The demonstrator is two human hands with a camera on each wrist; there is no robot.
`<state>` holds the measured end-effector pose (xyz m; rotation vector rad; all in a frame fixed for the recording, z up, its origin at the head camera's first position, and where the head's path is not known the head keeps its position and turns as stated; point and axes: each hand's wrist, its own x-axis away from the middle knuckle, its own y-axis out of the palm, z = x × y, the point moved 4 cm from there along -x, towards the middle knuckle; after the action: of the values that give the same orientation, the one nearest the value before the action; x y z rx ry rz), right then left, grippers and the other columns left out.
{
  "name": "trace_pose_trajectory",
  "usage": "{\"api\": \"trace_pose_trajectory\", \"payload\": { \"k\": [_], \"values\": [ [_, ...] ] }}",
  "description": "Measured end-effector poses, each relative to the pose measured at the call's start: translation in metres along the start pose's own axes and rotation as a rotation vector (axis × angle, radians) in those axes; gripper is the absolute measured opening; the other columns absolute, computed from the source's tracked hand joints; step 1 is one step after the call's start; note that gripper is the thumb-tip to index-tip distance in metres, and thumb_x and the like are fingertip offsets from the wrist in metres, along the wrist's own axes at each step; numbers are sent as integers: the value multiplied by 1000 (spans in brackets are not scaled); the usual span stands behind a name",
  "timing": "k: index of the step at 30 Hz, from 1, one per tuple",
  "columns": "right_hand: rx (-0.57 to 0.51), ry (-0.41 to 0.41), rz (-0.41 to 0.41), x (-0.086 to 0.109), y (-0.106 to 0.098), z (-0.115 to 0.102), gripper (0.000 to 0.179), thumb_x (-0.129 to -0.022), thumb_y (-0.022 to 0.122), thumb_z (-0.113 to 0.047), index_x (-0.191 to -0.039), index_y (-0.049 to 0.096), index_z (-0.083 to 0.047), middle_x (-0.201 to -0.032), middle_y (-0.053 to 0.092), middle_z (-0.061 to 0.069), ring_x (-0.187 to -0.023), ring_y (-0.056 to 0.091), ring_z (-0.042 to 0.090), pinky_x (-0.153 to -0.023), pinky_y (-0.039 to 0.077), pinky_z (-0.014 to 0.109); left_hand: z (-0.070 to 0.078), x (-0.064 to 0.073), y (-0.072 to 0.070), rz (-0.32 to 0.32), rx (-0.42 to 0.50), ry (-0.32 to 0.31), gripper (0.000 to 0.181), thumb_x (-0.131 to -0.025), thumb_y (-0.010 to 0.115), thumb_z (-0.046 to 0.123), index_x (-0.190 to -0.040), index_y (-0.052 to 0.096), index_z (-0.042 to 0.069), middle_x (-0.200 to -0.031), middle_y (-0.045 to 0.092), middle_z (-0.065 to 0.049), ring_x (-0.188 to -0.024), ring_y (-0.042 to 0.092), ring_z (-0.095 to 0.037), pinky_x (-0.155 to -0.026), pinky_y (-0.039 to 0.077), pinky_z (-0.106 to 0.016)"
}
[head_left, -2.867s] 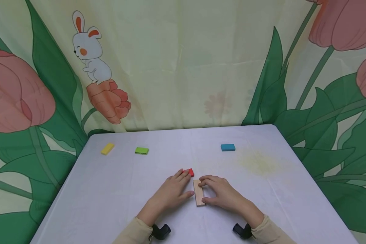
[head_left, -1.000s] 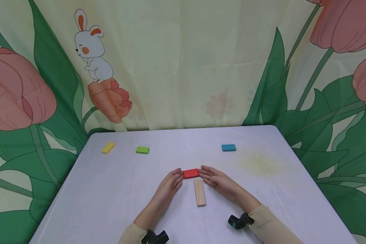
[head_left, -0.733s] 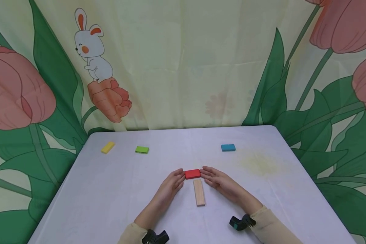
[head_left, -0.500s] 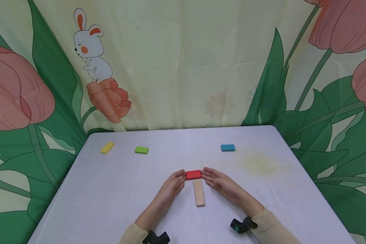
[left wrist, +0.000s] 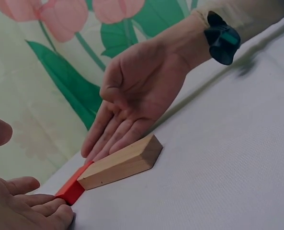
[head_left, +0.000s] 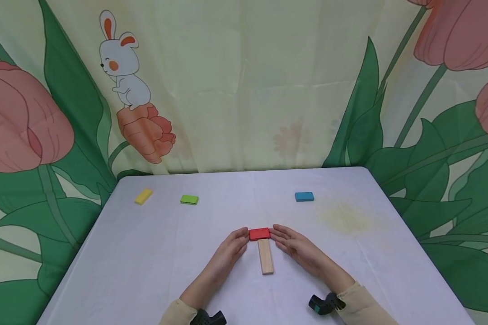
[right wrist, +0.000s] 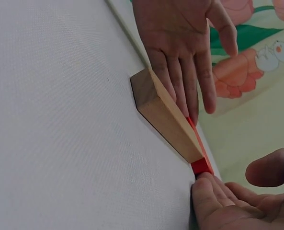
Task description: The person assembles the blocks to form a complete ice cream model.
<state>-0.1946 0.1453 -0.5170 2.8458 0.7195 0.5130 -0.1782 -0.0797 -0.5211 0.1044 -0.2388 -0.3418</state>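
A red wooden block lies flat, crosswise at the far end of a plain wood block, the two making a T shape. Straight fingertips of my left hand touch the red block's left end. At its right end are the straight fingertips of my right hand. Both palms face inward with the thumbs raised, as the left wrist view shows for the right hand. In the right wrist view the wood block sits against the red block's near side.
On the white-covered table, a yellow block and a green block lie at the far left. A blue block lies farther back on the right. Behind the table hangs a printed curtain.
Earlier my right hand held the wood block and my left hand covered the red one. Since then, both hands have slid the red block rightward and nearer, up to the wood block's end.
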Motion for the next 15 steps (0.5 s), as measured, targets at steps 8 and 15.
{"api": "trace_pose_trajectory", "payload": {
  "k": [8,15],
  "values": [
    [22,10,21,4,1,2,64,-102,34,0,-164,18,-2,-170,24,21,-157,26,36,-123,31,38,-1,2,2,-17,4,6,60,-110,46,31,-160,30,2,-166,33,-19,-155,31,-34,-123,31,-45],
    [17,8,38,6,0,2,64,-101,33,1,-164,17,-1,-170,22,22,-158,22,36,-126,25,43,-1,3,5,-39,25,1,60,-110,46,31,-160,31,2,-167,32,-19,-156,30,-34,-124,31,-44]
  ]
}}
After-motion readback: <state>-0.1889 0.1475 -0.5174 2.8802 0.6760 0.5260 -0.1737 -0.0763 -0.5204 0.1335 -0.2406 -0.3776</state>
